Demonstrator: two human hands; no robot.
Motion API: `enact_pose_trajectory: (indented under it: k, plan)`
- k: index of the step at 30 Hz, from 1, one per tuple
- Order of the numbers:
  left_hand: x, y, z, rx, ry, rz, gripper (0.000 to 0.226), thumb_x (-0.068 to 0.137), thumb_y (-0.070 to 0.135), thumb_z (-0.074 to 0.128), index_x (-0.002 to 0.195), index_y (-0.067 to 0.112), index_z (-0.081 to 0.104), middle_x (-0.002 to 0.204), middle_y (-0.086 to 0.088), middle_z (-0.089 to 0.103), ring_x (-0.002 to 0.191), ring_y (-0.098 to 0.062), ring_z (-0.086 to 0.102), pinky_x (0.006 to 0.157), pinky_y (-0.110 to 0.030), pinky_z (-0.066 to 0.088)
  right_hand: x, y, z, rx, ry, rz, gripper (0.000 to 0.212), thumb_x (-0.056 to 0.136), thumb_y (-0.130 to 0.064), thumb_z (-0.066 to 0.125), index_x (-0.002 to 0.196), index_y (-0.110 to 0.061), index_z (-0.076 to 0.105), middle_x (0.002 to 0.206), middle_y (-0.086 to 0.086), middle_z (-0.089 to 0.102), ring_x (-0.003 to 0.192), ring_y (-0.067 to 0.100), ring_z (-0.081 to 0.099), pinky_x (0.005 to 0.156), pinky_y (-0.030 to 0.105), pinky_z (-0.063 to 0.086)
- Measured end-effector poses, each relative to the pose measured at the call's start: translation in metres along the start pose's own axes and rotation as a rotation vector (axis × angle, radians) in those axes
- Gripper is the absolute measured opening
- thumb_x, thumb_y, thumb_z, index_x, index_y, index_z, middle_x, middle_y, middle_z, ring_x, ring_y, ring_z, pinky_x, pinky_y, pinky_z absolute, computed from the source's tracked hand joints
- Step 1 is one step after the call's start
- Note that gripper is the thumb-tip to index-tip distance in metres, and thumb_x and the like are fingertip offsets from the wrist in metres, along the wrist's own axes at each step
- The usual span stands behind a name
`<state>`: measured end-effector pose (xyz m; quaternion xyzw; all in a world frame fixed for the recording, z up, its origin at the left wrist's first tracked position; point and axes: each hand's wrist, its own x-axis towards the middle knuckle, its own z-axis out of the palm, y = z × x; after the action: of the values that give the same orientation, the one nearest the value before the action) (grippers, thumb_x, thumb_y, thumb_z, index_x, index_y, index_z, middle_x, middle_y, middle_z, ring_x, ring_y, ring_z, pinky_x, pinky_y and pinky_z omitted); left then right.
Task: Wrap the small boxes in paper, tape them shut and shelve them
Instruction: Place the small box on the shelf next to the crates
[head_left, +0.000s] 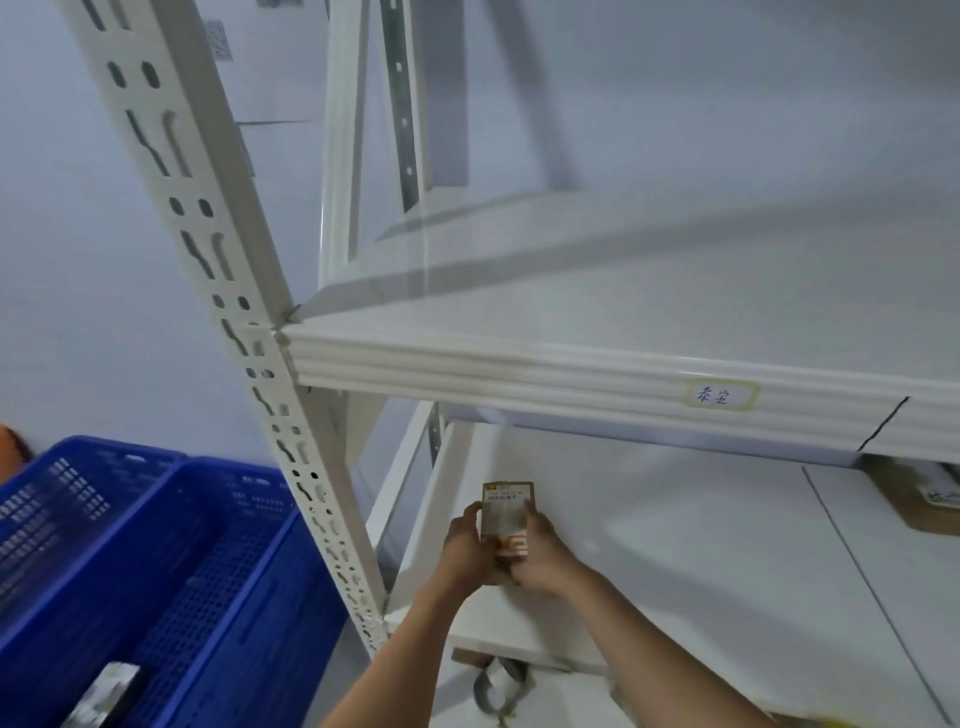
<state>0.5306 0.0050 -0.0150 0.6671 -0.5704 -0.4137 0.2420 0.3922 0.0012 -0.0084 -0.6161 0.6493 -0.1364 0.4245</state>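
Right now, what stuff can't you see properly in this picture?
- Small box, head view: print too small and blurred to read; the left hand and right hand cover its lower part.
- Brown box on the lower shelf: cut off by the right edge.
- Blue crates: a blurry silvery item inside.

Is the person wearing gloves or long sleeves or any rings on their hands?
No. Both hands, the left hand and the right hand, are bare, with no gloves. The forearms are bare too, with no sleeves in view. No watch, bracelet or ring shows.
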Motion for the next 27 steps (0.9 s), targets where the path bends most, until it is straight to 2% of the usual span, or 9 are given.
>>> enact_pose_trajectory:
  k: [2,3,6,8,10,13,17,23,27]
  plan:
    - [-0.004,-0.01,-0.002,0.176,0.013,0.058,0.058,0.101,0.016,0.045,0.156,0.017,0.026,0.157,-0.012,0.03,0.14,-0.027,0.039,0.113,-0.031,0.035,0.001,0.004,0.007,-0.067,0.004,-0.023,0.099,0.083,-0.018,0.074,0.159,-0.014,0.011,0.161,0.013,0.025,0.145,0.029,0.034,0.117,0.036,0.034]
    - [-0.006,-0.016,-0.002,0.297,0.014,0.117,0.06,0.101,0.017,0.044,0.157,0.016,0.022,0.161,-0.011,0.022,0.146,-0.026,0.03,0.116,-0.031,0.03,0.002,0.007,0.01,-0.136,0.01,-0.041,0.099,0.086,-0.02,0.072,0.16,-0.014,0.007,0.163,0.012,0.019,0.147,0.029,0.031,0.119,0.037,0.032]
    - [-0.009,-0.035,0.002,0.646,-0.005,0.299,0.066,0.103,0.023,0.037,0.161,0.02,0.005,0.168,-0.002,0.003,0.155,-0.021,0.001,0.126,-0.04,0.007,0.007,0.015,0.015,-0.378,0.059,-0.083,0.095,0.095,-0.032,0.063,0.161,-0.02,-0.005,0.168,0.01,-0.007,0.155,0.029,0.005,0.126,0.041,0.01]
    - [-0.01,-0.041,0.007,0.735,-0.01,0.332,0.063,0.104,0.026,0.026,0.161,0.022,-0.002,0.168,0.002,-0.007,0.154,-0.018,-0.009,0.124,-0.041,-0.007,0.006,0.018,0.016,-0.488,0.088,-0.148,0.088,0.1,-0.036,0.055,0.161,-0.016,-0.005,0.168,0.007,-0.011,0.155,0.025,-0.004,0.126,0.041,-0.001]
    - [-0.01,-0.043,0.012,0.794,-0.026,0.342,0.063,0.1,0.029,0.013,0.16,0.021,-0.003,0.165,0.004,-0.013,0.154,-0.017,-0.012,0.121,-0.039,-0.015,0.004,0.019,0.02,-0.573,0.105,-0.204,0.081,0.103,-0.034,0.048,0.161,-0.012,-0.005,0.168,0.007,-0.009,0.155,0.022,-0.006,0.126,0.039,-0.004]
    - [-0.009,-0.047,0.016,0.821,-0.056,0.353,0.083,0.081,0.041,-0.011,0.16,0.019,-0.001,0.168,0.002,-0.006,0.154,-0.017,-0.011,0.119,-0.039,-0.016,0.004,0.022,0.028,-0.607,0.077,-0.211,0.075,0.106,-0.033,0.039,0.159,-0.01,-0.008,0.168,0.01,-0.011,0.155,0.022,-0.01,0.125,0.037,-0.005]
    - [0.001,-0.051,0.015,0.781,-0.05,0.333,0.09,0.075,0.047,-0.016,0.16,0.021,-0.003,0.167,0.004,-0.006,0.154,-0.015,-0.012,0.12,-0.039,-0.014,0.015,0.023,0.031,-0.614,0.066,-0.203,0.076,0.106,-0.036,0.037,0.159,-0.008,-0.009,0.167,0.01,-0.014,0.155,0.021,-0.013,0.125,0.038,-0.006]
    - [0.022,-0.044,0.004,0.797,-0.05,0.293,0.069,0.096,0.046,-0.002,0.159,0.018,-0.005,0.167,0.003,-0.009,0.153,-0.016,-0.013,0.124,-0.04,-0.009,0.041,0.011,0.023,-0.633,0.023,-0.197,0.08,0.103,-0.036,0.04,0.159,-0.007,-0.009,0.167,0.01,-0.015,0.154,0.023,-0.013,0.125,0.041,-0.007]
    - [0.049,-0.041,0.0,0.792,-0.041,0.273,0.059,0.108,0.032,0.019,0.159,0.016,-0.006,0.167,0.0,-0.011,0.153,-0.018,-0.015,0.124,-0.04,-0.01,0.07,0.002,0.021,-0.63,0.025,-0.192,0.079,0.104,-0.042,0.037,0.159,-0.007,-0.008,0.167,0.009,-0.014,0.154,0.022,-0.013,0.124,0.041,-0.006]
